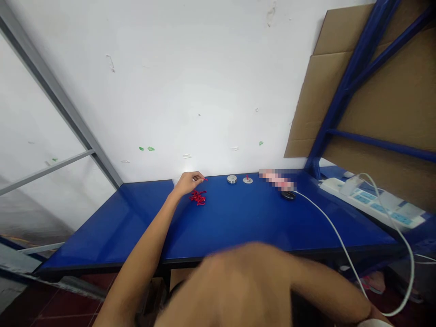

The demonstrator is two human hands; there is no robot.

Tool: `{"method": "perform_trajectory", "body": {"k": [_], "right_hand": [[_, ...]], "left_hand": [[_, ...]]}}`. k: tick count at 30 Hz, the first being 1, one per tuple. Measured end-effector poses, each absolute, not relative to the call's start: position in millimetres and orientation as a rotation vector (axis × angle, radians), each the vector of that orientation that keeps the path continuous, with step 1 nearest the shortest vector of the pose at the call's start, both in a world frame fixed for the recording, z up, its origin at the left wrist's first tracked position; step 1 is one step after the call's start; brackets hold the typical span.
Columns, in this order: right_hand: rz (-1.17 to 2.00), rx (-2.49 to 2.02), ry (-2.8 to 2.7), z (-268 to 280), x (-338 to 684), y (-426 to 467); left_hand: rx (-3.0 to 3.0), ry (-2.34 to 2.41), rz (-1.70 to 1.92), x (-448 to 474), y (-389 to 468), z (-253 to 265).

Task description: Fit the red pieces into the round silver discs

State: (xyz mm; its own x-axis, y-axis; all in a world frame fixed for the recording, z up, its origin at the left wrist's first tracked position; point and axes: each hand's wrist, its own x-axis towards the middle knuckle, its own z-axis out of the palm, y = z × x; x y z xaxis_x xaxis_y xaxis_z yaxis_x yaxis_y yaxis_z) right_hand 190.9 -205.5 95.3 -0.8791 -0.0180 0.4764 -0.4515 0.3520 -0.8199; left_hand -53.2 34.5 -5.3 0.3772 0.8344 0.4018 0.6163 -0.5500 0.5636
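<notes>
My left hand (190,181) is over the far side of the blue table, thumb and fingers pinched on the end of a thin red cord (205,179). Just below it, a tangled heap of red cords (198,197) lies on the tabletop. My right hand (235,286) is very near the camera, large and smeared by motion, so its fingers cannot be made out. To the right of the left hand sit a round silver metal piece (232,179) and a flat silver disc (247,180) with a bit of red standing up from its middle.
The blue table (238,222) meets a white wall. At its right are a black oval object (288,195), a blurred-out pinkish item (277,179) and a white cable (335,227). A white power strip (371,202) lies beside a blue metal frame (340,100) with cardboard.
</notes>
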Motion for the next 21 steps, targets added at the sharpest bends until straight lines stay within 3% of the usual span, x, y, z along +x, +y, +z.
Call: {"method": "perform_trajectory", "body": {"k": [5,8,13,21], "right_hand": [[0.473,-0.436,-2.190,79,204,-75],[0.097,-1.044,-2.134,32,235,0],[0.038,-1.455,-2.153,-30,269,44],[0.023,-1.506,-2.339,-37,272,51]], "left_hand": [[2.125,1.181,1.059,-48,34,-9],[1.994,1.150,1.107,-43,31,-11],[1.869,0.931,1.180,-33,24,-10],[1.739,0.933,1.024,-21,18,-18]]}}
